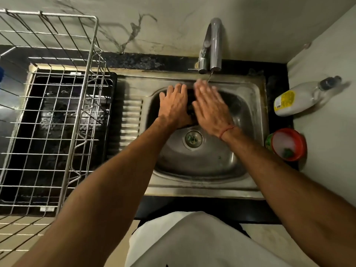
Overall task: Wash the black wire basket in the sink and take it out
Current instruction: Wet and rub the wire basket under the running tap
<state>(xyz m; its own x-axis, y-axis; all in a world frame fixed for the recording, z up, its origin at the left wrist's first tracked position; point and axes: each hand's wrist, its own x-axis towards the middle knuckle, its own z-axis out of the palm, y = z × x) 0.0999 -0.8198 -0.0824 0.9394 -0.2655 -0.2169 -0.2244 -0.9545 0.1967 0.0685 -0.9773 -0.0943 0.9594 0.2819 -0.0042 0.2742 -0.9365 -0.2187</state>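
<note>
1. left hand (pixel 174 105) grips the black wire basket (pixel 190 108) at the far side of the sink (pixel 248 112).
2. right hand (pixel 210 110) lies flat, fingers straight and blurred, over the basket, which is mostly hidden.
3. thin water stream falls from the tap (pixel 213 45) by the right fingertips.

Both forearms are bare, with no sleeves visible. A thin red thread bracelet (pixel 227 131) circles the wrist of the right hand (pixel 211 110). The left hand (pixel 176 106) carries no adornment. A white garment (pixel 192 241) covers the torso.
</note>
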